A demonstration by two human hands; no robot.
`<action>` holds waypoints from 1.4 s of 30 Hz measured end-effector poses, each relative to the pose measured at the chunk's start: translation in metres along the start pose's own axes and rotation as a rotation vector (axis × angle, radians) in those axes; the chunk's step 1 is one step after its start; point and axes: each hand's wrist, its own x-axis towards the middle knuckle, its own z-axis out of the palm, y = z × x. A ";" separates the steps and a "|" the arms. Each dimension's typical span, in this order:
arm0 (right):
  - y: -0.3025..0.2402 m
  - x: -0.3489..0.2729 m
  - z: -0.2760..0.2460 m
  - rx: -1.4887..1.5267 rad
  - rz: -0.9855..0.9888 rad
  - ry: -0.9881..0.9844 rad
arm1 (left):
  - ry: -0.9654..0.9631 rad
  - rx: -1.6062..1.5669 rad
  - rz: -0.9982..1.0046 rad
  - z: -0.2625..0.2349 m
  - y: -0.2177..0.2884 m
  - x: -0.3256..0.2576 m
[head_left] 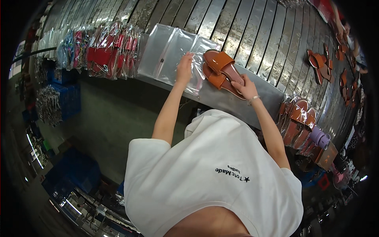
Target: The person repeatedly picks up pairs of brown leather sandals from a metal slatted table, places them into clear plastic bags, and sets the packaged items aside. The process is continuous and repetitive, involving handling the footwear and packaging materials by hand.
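My right hand (246, 87) is closed on a pair of tan-brown slide sandals (222, 61), gripping them at the heel end. The two sandals are stacked, one partly over the other, with their toes pointing up and left. Just left of them, my left hand (184, 69) has its fingers bent at a clear plastic bag (197, 81), pinching its film near the sandals' toes. The bag lies flat on a metal ledge (225, 102). More clear bags (156, 51) are spread beside it to the left. The sandals' toes are at the bag's edge; how far they overlap it I cannot tell.
A slatted metal conveyor (244, 35) runs beyond the ledge. Bagged red sandals (104, 55) stand in a row at left. Bagged brown sandals (300, 120) and a purple tape roll (319, 137) are at right. Loose brown sandals (320, 65) lie on the far-right slats, near other people.
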 end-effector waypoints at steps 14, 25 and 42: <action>-0.062 -0.024 0.020 0.302 -0.306 -0.242 | -0.287 0.062 0.618 -0.068 0.123 -0.007; -0.067 -0.043 -0.060 0.823 -0.460 0.328 | -0.003 -0.154 1.017 -0.013 0.250 -0.010; -0.030 -0.082 -0.128 1.181 -0.405 0.634 | -0.123 -0.452 0.577 0.063 0.306 -0.017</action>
